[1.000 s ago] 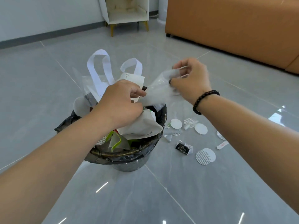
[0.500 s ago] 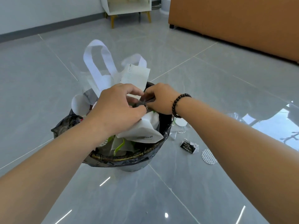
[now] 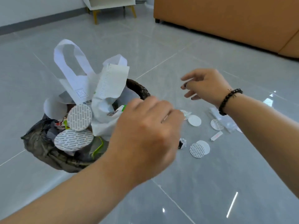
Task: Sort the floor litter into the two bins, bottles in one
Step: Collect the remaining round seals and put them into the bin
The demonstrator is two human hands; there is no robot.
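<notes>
A bin (image 3: 137, 88) lined with a black bag (image 3: 37, 143) stands on the grey floor (image 3: 210, 183), heaped with litter: a white carrier bag (image 3: 72, 78) with its handles standing up, a long receipt (image 3: 111, 80) leaning against it, and two round foil seals (image 3: 77, 125) lying near the front rim. No bottle shows in view.

The left hand (image 3: 145, 135) hovers over the bin's right edge, back toward the camera, blurred. Its fingers curl downward and inward; whether that grip holds anything cannot be told, since the fingertips are hidden behind the knuckles.

The right hand (image 3: 205, 86) is raised above the floor to the right of the bin, well apart from it. Its grip is released: the fingers are spread and loosely bent, holding nothing. A dark bead bracelet (image 3: 229, 99) circles the wrist.

On the floor beneath and between the hands lies more litter: several round seals (image 3: 199, 148), one plain white disc (image 3: 194, 120), a small crumpled black-and-white wrapper (image 3: 182, 143), a narrow white strip (image 3: 216, 135), and a clear plastic sleeve (image 3: 221, 118) partly under the right forearm.

An orange sofa (image 3: 226, 18) runs along the far right, and a white cabinet (image 3: 111, 2) on yellow legs stands at the top.
</notes>
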